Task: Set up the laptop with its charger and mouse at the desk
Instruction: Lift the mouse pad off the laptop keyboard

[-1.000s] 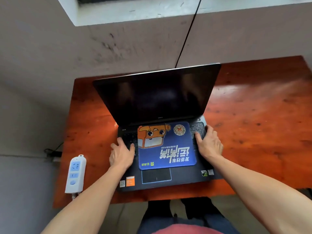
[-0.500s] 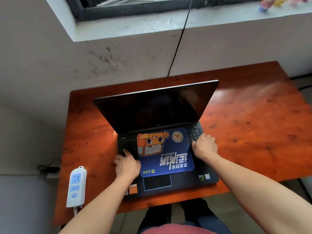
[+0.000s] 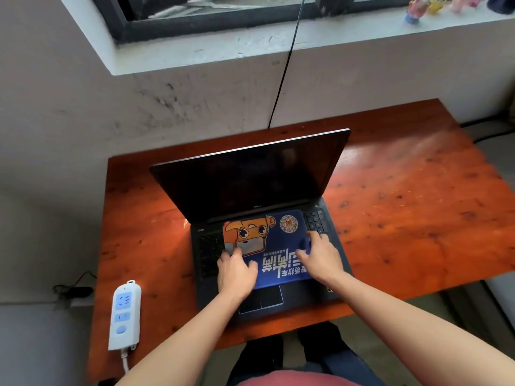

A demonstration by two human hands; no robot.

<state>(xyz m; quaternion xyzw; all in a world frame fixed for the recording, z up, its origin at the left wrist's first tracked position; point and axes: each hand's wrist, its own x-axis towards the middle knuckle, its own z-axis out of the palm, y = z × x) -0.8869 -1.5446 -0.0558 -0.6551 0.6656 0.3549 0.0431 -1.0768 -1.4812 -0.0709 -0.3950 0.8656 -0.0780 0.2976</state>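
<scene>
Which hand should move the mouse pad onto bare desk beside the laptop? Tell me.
Probably the right hand. It already rests on the mouse pad at its right edge, and the desk is widest and bare on that side; the power strip occupies the left.

Blue cartoon-printed mouse pad (image 3: 274, 246), black laptop (image 3: 250, 179), reddish-brown desk (image 3: 404, 204)

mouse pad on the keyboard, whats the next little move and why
Probably lift the blue mouse pad off the laptop and lay it on the bare desk to the right. It covers most of the keyboard, both the left hand and right hand rest on its edges, and the lid is already open.
</scene>
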